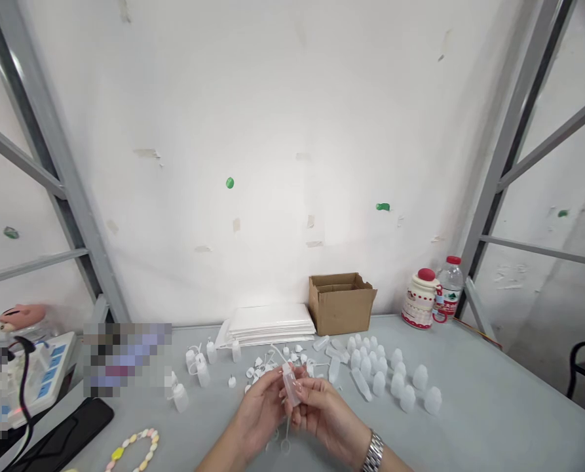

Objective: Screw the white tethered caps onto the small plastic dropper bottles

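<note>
Pinching the body of a small, translucent white plastic bottle [291, 388], the right hand [326, 410] holds it above the flat grey counter [473, 413] while the left hand [263, 401] curls around its upper end, apparently for steadiness. Small white plastic caps [258, 361] lie scattered just beyond, probably for easy reach. Capped white bottles [202, 372] stand leftward and rounded, translucent white pieces [378, 384] rightward, perhaps to separate the two sorts.
</note>
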